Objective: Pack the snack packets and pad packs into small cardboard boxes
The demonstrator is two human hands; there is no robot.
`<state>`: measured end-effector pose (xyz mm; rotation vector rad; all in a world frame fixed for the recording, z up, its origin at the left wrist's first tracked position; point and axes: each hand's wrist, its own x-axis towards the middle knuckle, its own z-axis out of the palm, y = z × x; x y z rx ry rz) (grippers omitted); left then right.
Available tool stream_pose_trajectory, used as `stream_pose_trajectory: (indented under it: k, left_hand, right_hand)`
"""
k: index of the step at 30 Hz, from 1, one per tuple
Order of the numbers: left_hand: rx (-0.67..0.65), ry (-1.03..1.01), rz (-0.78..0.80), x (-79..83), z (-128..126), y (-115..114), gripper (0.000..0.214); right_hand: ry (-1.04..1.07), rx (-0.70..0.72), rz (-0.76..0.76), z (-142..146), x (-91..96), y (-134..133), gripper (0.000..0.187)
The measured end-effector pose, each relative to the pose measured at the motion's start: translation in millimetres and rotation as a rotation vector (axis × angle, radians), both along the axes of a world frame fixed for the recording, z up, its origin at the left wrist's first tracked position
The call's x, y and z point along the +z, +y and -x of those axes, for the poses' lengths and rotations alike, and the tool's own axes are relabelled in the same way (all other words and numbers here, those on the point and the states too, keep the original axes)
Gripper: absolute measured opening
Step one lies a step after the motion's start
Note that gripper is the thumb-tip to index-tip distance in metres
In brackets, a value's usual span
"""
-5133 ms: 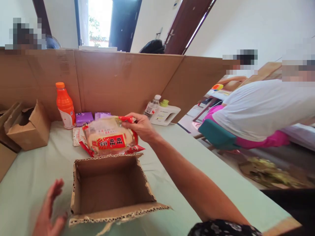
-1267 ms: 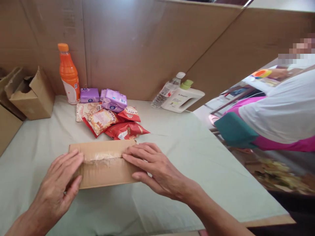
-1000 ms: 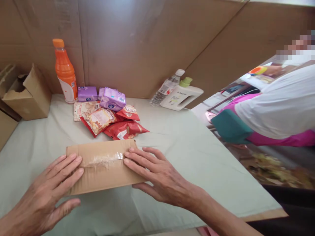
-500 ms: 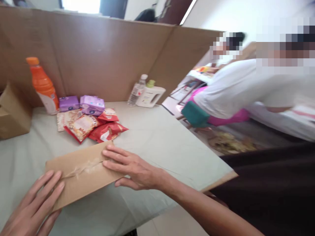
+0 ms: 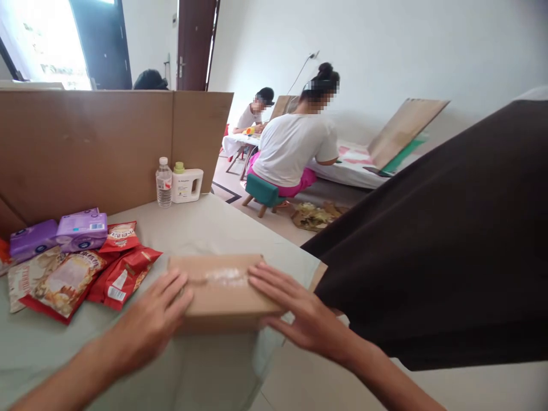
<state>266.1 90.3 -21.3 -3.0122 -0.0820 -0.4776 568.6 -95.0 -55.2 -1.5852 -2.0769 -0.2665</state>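
A closed brown cardboard box [image 5: 222,291] with a strip of clear tape along its top seam sits low in the centre of the frame, at the near right corner of the table covered in pale green cloth [image 5: 222,228]. The left hand [image 5: 148,319] lies flat against the box's left end, fingers spread and not curled around anything. The right hand [image 5: 299,314] rests open on the right end, its fingertips touching the top beside the tape. Neither hand is clenched; both press rather than grip.

The box looks stiff and light: small, corrugated, its top flat under the fingers. The taped seam is probably the slick part, so the plain cardboard ends, where the 2 palms already sit, seem the better place to take hold. It stands close to the table's edge, so a sideways push could tip it off.

At the left of the frame lie red and cream snack packets [image 5: 85,274] and 2 purple packs [image 5: 81,228]. A clear water bottle [image 5: 163,182] and a white detergent jug [image 5: 187,184] stand further back by the cardboard screen [image 5: 85,148]. A person in a white shirt [image 5: 295,148] sits in the upper centre.
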Motion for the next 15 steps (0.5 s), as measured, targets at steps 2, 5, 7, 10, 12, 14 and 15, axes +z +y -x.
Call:
stream_pose_trajectory:
  k: [2, 5, 7, 10, 12, 14, 15]
  left_hand:
    - [-0.011, 0.059, 0.013, 11.0, -82, 46, 0.043]
    - [0.031, 0.102, 0.006, 19.7, -191, 109, 0.032]
    - [0.097, 0.111, -0.001, 21.1, -241, 140, 0.036]
    - [0.196, 0.111, -0.006, 17.6, -284, 172, 0.04]
    - [0.241, 0.12, 0.001, 14.7, -298, 188, 0.041]
    - [0.273, 0.134, 0.017, 13.3, -306, 200, 0.042]
    - [0.289, 0.137, 0.027, 13.0, -309, 204, 0.042]
  right_hand:
    - [-0.014, -0.179, 0.011, -39, -0.6, 22, 0.056]
    - [-0.035, -0.504, 0.089, -75, 6.9, 79, 0.05]
    - [-0.053, -0.688, 0.145, -83, 13.1, 121, 0.043]
    - [-0.067, -0.786, 0.156, -79, 17.6, 168, 0.035]
    - [-0.076, -0.816, 0.162, -76, 18.4, 187, 0.033]
    - [-0.102, -0.861, 0.196, -75, 19.8, 198, 0.034]
    - [-0.118, -0.879, 0.215, -75, 20.9, 202, 0.035]
